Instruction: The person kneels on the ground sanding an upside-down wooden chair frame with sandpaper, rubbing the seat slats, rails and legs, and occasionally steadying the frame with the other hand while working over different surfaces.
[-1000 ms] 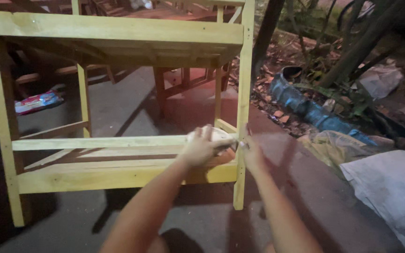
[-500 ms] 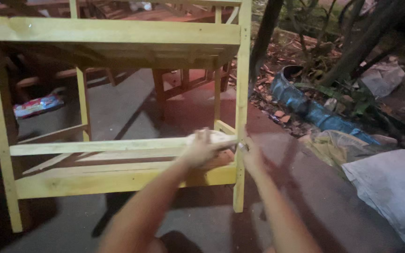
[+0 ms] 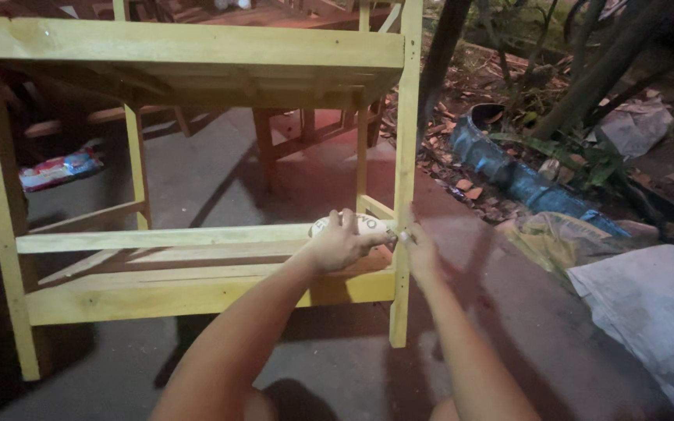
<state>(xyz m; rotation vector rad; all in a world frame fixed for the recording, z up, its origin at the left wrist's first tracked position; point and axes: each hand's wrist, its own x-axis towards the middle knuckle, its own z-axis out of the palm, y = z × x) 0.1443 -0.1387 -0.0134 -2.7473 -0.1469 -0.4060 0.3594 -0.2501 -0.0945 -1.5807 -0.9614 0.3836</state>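
Observation:
A yellow-painted wooden frame (image 3: 196, 47) with a top shelf and low rails stands in front of me. My left hand (image 3: 337, 248) is shut on a white round flat object (image 3: 359, 223) and holds it on the lower front rail (image 3: 157, 238), where the rail meets the front right leg (image 3: 407, 140). My right hand (image 3: 421, 251) is on the other side of that leg, at the same height. Its fingertips are pinched against the leg's edge around something small. What that small thing is does not show.
The frame stands on a concrete floor (image 3: 337, 374). A grey-white sack (image 3: 649, 312) lies at the right, with a crumpled yellowish bag (image 3: 544, 238) beside it. Dry leaves, a dark blue pipe-like thing (image 3: 501, 168) and tree stems fill the back right. More wooden furniture (image 3: 290, 132) stands behind.
Both hands stay at the same joint of rail and leg. Only the view shifts slightly.

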